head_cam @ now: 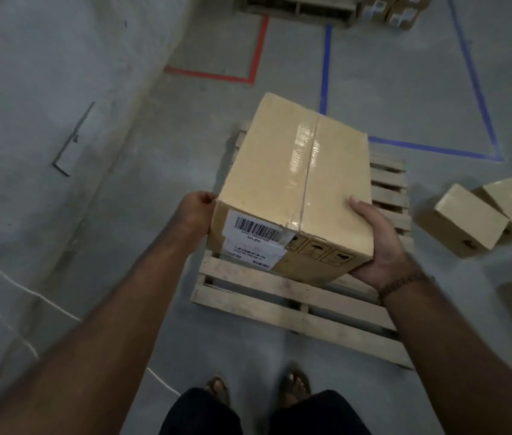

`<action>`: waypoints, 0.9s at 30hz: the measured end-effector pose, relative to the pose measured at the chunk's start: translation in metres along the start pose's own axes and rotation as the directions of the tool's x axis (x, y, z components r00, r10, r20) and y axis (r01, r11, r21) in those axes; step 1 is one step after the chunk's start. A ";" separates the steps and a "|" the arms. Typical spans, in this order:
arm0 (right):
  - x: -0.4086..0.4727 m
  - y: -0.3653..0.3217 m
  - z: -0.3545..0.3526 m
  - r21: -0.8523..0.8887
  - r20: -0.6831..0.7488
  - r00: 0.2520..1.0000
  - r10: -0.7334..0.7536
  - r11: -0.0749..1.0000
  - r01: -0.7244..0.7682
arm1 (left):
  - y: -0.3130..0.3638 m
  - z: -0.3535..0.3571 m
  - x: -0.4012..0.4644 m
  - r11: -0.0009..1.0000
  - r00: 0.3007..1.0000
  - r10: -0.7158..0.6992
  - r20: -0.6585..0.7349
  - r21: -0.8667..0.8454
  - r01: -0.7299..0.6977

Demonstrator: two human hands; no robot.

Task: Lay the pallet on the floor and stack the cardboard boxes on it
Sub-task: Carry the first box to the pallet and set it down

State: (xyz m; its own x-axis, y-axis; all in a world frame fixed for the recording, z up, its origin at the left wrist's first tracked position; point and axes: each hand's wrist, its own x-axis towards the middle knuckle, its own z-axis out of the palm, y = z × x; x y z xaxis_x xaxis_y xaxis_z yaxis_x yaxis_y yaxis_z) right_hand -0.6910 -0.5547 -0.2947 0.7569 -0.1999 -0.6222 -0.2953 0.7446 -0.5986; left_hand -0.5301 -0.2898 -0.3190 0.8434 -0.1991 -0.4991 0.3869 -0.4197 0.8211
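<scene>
The left hand (195, 215) is pressing against the left side of a taped cardboard box (295, 180), its fingers hidden behind the box edge. The right hand (377, 243) is gripping the near right corner, thumb lying on top and fingers curling underneath. The box, with a barcode label (256, 238) facing the person, is being held over a wooden pallet (282, 296) that is lying flat on the grey concrete floor (141, 183). Two more boxes (480, 215) are sitting on the floor to the right, apart from the pallet. Red tape (256, 51) and blue tape (326, 67) are marking the floor beyond, and another pallet (298, 9) is showing at the top edge.
</scene>
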 end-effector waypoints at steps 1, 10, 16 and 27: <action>0.025 0.014 -0.010 -0.023 -0.005 1.000 -0.003 1.000 0.003 | -0.014 0.005 0.016 1.000 1.000 -0.020 -0.009 -0.001 0.020; 0.245 0.182 -0.123 -0.155 0.035 0.999 -0.035 0.987 0.040 | -0.196 0.062 0.166 0.963 0.967 -0.031 0.254 -0.252 0.097; 0.349 0.266 -0.205 -0.286 0.055 0.998 -0.043 0.957 0.057 | -0.331 0.105 0.253 0.952 0.965 -0.003 0.261 -0.295 0.083; 0.408 0.299 -0.246 -0.568 -0.027 0.999 0.019 0.822 -0.031 | -0.395 0.149 0.300 0.953 0.971 -0.096 0.219 -0.260 0.153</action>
State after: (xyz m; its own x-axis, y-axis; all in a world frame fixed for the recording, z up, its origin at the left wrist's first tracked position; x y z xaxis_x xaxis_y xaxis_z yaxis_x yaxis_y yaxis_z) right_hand -0.6144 -0.5705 -0.8516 0.7352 -0.2025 -0.6469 -0.5976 0.2568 -0.7595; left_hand -0.4856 -0.3155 -0.8343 0.7001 -0.3469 -0.6241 0.5947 -0.2004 0.7785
